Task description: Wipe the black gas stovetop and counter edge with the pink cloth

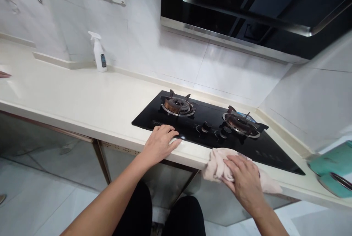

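Note:
My right hand (243,177) grips a pale pink cloth (220,164), pressed against the counter's front edge just before the gas stove. Part of the cloth hangs over that edge and trails off to the right. My left hand (161,141) rests with fingers stretched out on the front left border of the black glass gas stove (192,133), holding nothing. Two burners sit on the stove, the left burner (178,106) and the right burner (241,124), both with dark pan supports. Between them, nearer the front, are the control knobs (206,126).
A white spray bottle (99,53) stands against the wall at the back left. A teal container (332,162) is at the right end of the counter (82,96). Overhead hangs a black range hood (247,8). Another person's fingertips (4,74) show at the far left.

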Motion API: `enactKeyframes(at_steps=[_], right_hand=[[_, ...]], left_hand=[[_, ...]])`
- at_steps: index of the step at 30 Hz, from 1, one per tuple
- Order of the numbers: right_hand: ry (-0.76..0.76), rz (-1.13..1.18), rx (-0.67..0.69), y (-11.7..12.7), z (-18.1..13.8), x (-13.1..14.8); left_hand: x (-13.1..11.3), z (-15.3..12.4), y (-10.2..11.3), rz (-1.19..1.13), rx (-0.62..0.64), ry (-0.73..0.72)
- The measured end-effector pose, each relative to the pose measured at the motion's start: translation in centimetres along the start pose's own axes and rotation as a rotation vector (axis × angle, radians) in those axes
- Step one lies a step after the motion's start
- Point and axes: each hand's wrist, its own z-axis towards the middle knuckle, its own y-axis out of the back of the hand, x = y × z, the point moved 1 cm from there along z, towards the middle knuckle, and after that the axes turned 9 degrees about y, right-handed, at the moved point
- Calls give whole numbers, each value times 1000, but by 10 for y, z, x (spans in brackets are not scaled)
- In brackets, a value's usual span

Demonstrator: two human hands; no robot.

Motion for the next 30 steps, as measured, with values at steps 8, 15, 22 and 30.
enactKeyframes(at_steps=[8,15,22,30], right_hand=[[-216,-42,128,7,-24,-48],[-438,85,197,9,-16,-70],[-562,119,234,6,-18,-92],[-608,111,252,6,-13,-89]], left_hand=[[1,3,2,7,43,2],[0,5,2,64,92,-20],[-13,6,2,59,139,-63],[-47,16,-21,12,190,-141]])
